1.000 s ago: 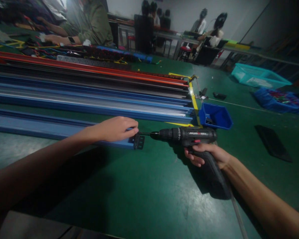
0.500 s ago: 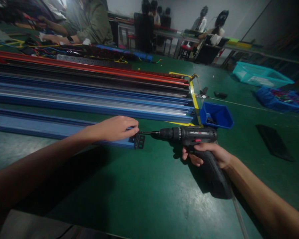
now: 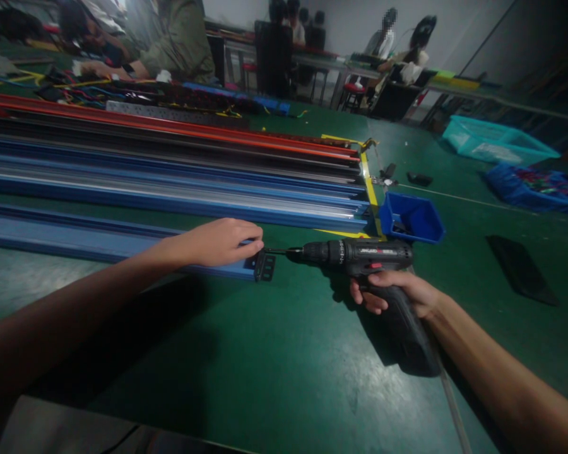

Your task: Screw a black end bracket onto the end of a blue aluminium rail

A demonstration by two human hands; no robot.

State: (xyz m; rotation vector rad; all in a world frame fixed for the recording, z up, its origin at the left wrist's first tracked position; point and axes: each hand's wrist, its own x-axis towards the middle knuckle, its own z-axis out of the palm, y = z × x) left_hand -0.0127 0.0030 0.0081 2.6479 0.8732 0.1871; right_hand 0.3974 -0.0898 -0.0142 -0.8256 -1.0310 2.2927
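My left hand (image 3: pixel 218 241) grips the right end of a long blue rail (image 3: pixel 76 238) that lies on the green table, fingers curled over its top beside a black end bracket (image 3: pixel 265 267). My right hand (image 3: pixel 397 291) is wrapped round the handle of a black cordless drill (image 3: pixel 360 253). The drill points left and its bit touches the top of the bracket.
Several long blue, grey and red rails (image 3: pixel 170 170) lie stacked behind. A small blue parts bin (image 3: pixel 411 219) stands right of them, near a black flat pad (image 3: pixel 520 269). Teal (image 3: pixel 497 144) and blue trays (image 3: pixel 532 189) are far right. Other people sit at the far tables.
Almost nothing: both hands and the drill hold their place at the bracket. The person at the far left has shifted.
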